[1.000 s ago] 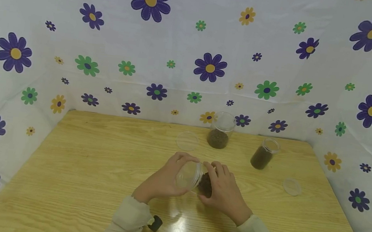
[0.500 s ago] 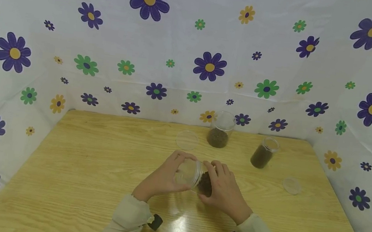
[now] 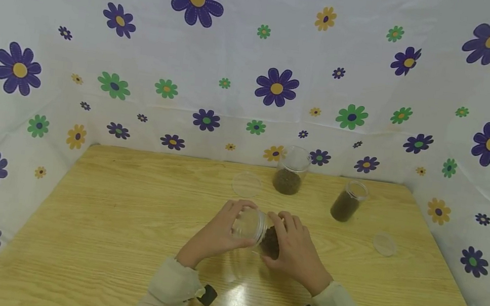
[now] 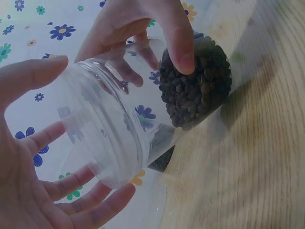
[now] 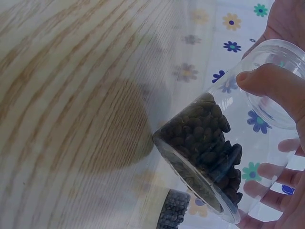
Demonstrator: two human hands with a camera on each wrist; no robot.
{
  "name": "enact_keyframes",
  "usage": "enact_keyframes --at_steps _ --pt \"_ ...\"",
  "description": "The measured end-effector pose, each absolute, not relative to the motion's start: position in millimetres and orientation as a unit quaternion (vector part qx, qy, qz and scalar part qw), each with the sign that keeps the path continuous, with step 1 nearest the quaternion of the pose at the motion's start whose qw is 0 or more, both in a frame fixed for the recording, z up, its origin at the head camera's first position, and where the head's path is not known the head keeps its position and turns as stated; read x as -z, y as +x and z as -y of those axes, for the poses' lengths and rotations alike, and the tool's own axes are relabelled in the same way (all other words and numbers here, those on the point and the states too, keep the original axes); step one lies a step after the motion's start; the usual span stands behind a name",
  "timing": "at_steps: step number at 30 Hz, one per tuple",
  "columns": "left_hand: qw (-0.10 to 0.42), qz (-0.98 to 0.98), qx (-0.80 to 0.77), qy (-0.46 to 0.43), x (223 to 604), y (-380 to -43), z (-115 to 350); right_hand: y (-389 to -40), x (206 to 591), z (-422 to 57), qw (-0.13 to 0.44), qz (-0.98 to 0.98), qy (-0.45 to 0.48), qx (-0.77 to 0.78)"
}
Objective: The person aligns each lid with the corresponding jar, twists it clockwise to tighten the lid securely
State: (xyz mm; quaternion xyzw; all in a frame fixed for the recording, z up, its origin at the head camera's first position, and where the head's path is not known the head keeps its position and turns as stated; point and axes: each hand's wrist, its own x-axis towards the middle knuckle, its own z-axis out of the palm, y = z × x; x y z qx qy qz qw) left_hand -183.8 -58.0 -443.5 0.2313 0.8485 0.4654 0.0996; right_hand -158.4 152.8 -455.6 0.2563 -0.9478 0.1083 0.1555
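Note:
Tilted on its side just above the table, a clear jar [image 5: 238, 112] has dark beans [image 4: 195, 86] in its base that look like coffee beans. My right hand [image 3: 294, 253] grips the jar's body, thumb on one side and fingers round the other. My left hand [image 3: 215, 233] holds a clear round lid [image 4: 88, 124] by its edge at the jar's mouth, with its fingers spread about the rim. Whether the lid is fully seated cannot be told. In the head view the right hand hides much of the jar.
At the back stands a wide clear jar [image 3: 287, 181] partly filled with dark contents. A narrower jar [image 3: 345, 207], fuller and dark, stands to its right. Two clear round lids lie flat: one lid [image 3: 246, 185] left of the wide jar, another lid [image 3: 384, 245] at the right. A flowered cloth [image 3: 233, 59] surrounds the wooden table [image 3: 128, 210].
The left hand's fingers have turned slightly on the lid, the lower ones shifting up and right. The right hand and the jar stay nearly still.

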Motion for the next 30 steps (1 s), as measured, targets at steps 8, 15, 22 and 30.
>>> enact_keyframes --at_steps 8,15,22,30 --pt "0.090 -0.851 -0.438 0.275 446.4 -185.6 62.7 -158.1 456.1 -153.4 0.165 0.946 0.257 -0.110" --pt "0.043 -0.833 -0.431 0.346 451.9 -190.2 64.6 -158.2 455.9 -153.5 0.162 0.946 0.256 -0.114" --pt "0.044 -0.840 -0.429 0.329 452.4 -190.5 63.4 -158.1 455.2 -153.3 0.161 0.946 0.256 -0.115" --pt "0.109 -0.850 -0.454 0.245 447.0 -186.4 61.2 -158.6 455.9 -153.3 0.162 0.946 0.259 -0.113"
